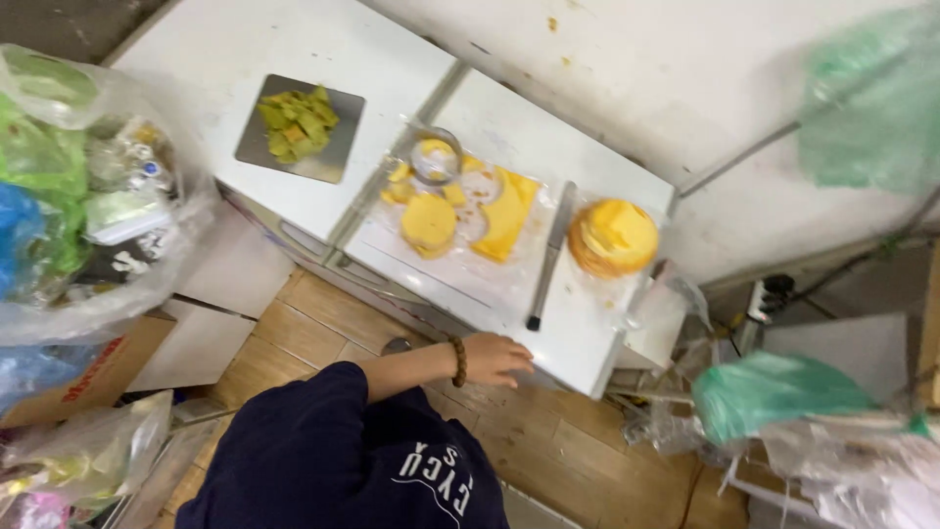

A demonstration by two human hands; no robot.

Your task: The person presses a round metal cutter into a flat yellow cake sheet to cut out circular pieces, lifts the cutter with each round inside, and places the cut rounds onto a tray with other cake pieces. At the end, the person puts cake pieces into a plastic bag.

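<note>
Knife (548,257) lies just beyond the right hand (497,358).

One view only, from a camera worn on the person's head. It looks steeply down and forward past the dark-sleeved chest and arm, tilted so the white counter (587,333) runs diagonally across the frame. The one visible hand (494,359), too ambiguous to call left or right, sits low and centre, fairly near the lens. Just beyond its fingers (519,355) lies the counter edge; farther past the fingers, at middle distance, the knife (550,255) and the yellow slices (429,221). Below the fingers the wooden floor (548,441) shows, farther off. The right edge is blurred.
</note>
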